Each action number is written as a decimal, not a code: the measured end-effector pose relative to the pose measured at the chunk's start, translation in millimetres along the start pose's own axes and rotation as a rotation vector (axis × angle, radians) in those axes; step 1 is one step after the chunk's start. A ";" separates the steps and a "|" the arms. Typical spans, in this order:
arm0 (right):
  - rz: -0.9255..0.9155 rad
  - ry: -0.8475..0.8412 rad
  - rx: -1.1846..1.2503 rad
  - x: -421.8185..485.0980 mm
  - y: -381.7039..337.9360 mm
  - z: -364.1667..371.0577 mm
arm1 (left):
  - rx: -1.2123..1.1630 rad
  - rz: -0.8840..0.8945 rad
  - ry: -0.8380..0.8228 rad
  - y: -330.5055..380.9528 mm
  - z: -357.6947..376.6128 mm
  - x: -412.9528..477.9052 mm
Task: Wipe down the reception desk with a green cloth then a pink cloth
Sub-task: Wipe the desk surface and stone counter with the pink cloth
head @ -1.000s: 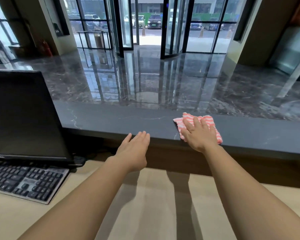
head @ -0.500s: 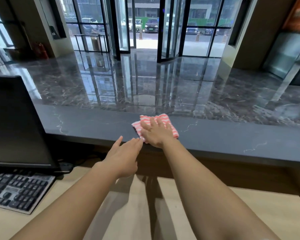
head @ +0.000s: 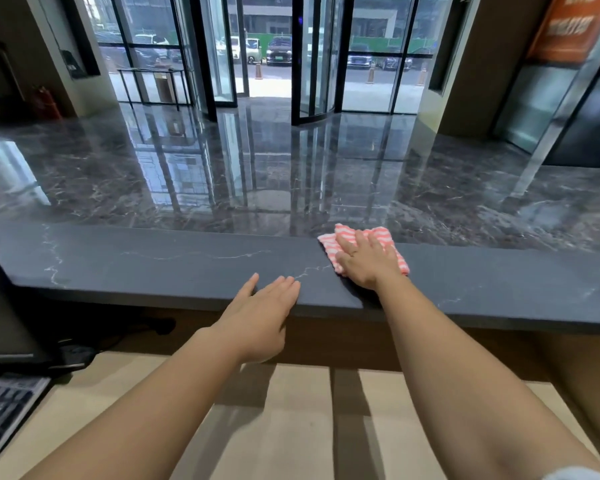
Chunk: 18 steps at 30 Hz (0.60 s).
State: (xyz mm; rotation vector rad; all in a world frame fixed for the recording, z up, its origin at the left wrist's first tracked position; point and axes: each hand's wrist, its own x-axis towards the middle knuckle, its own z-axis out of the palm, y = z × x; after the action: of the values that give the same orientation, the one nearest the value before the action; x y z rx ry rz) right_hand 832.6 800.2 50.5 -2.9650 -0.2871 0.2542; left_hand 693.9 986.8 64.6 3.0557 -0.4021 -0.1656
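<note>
We pressed our right hand flat on the pink striped cloth on the reception desk ledge. Just left of it, our left hand touched the edge with straight fingers. The orange banner was too blurred to read.

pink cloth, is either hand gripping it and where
Not gripped: the right hand presses flat on the middle of the pink cloth, fingers straight. The left hand holds nothing, fingertips on the reception desk edge.

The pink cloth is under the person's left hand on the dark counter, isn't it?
No. The head view shows the pink cloth under the right hand, pressed flat on the dark counter. The left hand holds nothing.
</note>
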 end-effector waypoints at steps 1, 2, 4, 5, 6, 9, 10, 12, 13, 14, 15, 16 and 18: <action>0.040 0.006 -0.006 -3.6 21.3 -3.0 | -0.006 0.020 -0.005 9.8 -0.4 4.6; 0.080 0.010 -0.012 -7.4 41.4 -6.1 | -0.009 0.037 -0.012 19.0 -0.9 8.6; 0.149 0.019 -0.013 -15.3 75.0 -10.4 | -0.001 0.055 -0.028 33.8 -1.0 14.9; 0.175 0.025 -0.010 -19.3 87.1 -11.7 | 0.005 0.055 -0.033 39.3 -0.7 17.6; 0.193 0.029 -0.007 -23.3 95.6 -12.4 | 0.006 0.048 -0.036 43.7 -0.9 19.9; 0.217 0.035 0.004 -34.3 101.0 -11.2 | -0.007 0.019 -0.046 50.2 -2.4 23.6; 0.224 0.039 0.011 -37.6 97.7 -10.3 | -0.019 0.014 -0.048 50.8 -2.3 23.6; 0.214 0.045 0.021 -44.5 84.3 -7.4 | -0.054 0.008 -0.040 50.4 -0.9 21.4; 0.191 0.048 0.014 -48.6 74.5 -4.8 | -0.073 0.003 -0.029 49.3 0.6 19.6; 0.161 0.052 0.003 -52.7 62.3 -1.6 | -0.092 -0.008 -0.014 47.5 1.9 16.8; 0.126 0.056 -0.005 -56.7 48.8 1.9 | -0.107 -0.024 -0.002 45.0 3.4 13.8; 0.091 0.059 -0.006 -60.4 34.2 5.4 | -0.115 -0.042 0.004 42.3 4.4 10.2; 0.023 0.052 0.006 -67.7 3.7 12.3 | -0.104 -0.073 -0.009 37.4 5.9 3.0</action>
State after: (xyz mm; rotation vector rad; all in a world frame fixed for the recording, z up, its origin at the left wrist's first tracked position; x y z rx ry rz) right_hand 765.5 784.6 48.3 -2.9656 -0.2453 0.1797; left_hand 686.5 949.6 61.0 2.9695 -0.2736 -0.1977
